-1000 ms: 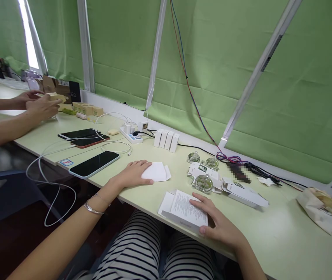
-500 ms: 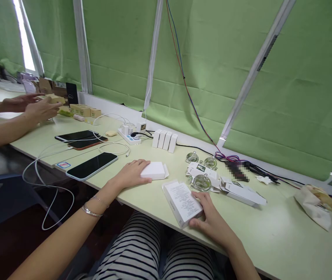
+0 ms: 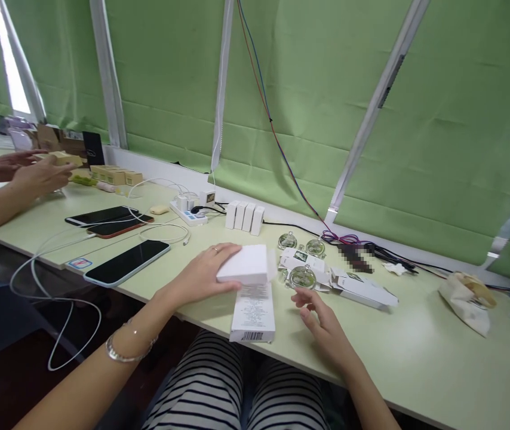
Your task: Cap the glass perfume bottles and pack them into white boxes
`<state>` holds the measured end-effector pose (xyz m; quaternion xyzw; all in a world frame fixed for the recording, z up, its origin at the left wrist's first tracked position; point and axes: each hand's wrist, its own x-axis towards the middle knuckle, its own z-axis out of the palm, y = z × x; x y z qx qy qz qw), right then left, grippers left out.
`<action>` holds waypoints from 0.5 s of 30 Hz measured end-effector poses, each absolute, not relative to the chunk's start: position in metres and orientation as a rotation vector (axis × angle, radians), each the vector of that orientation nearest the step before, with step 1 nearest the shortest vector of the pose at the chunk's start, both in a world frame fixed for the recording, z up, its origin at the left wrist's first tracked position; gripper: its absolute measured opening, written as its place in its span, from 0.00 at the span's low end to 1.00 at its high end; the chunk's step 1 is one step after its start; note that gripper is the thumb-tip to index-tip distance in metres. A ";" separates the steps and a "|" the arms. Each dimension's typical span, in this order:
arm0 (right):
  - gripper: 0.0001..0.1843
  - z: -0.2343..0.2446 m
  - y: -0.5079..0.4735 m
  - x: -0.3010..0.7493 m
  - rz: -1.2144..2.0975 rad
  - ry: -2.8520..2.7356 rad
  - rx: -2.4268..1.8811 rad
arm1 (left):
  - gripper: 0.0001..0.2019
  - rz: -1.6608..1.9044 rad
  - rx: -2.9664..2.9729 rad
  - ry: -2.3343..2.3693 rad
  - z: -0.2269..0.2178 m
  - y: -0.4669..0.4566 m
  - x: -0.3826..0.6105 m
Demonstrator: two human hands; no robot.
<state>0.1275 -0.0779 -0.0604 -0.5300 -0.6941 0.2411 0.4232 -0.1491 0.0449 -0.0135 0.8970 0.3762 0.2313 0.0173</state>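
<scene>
My left hand [image 3: 201, 276] grips a plain white box [image 3: 246, 263] by its left side, thumb in front and fingers over the top. A translucent flap sticks out at the box's right end. Partly beneath it in view lies a white carton [image 3: 254, 318] with small print and a barcode, close to the table's front edge. My right hand [image 3: 320, 322] is open beside that carton, apart from it, fingers loosely curled and holding nothing. Just beyond those fingertips lies a round clear glass bottle [image 3: 303, 276], next to opened white cartons [image 3: 360, 288].
Two more round bottles [image 3: 315, 246] and several small white boxes [image 3: 246, 217] stand farther back. Phones [image 3: 128, 263] and white cables lie left, near a power strip [image 3: 189, 214]. A co-worker's hands [image 3: 35, 173] hold a yellowish box. A cloth pouch [image 3: 463, 304] lies right.
My left hand has raised the white box and moved it right, over the printed carton. That carton has turned straighter and shifted left. My right hand has let go of it.
</scene>
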 end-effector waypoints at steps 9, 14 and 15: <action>0.54 -0.062 -0.078 0.129 0.716 -1.883 -1.312 | 0.37 0.471 2.846 0.763 -0.027 0.000 -0.107; 0.43 -0.056 -0.078 0.135 0.547 -1.869 -1.362 | 0.42 0.534 2.880 0.865 -0.025 -0.001 -0.108; 0.43 -0.055 -0.079 0.139 0.537 -1.838 -1.380 | 0.41 0.473 2.867 0.892 -0.023 0.000 -0.111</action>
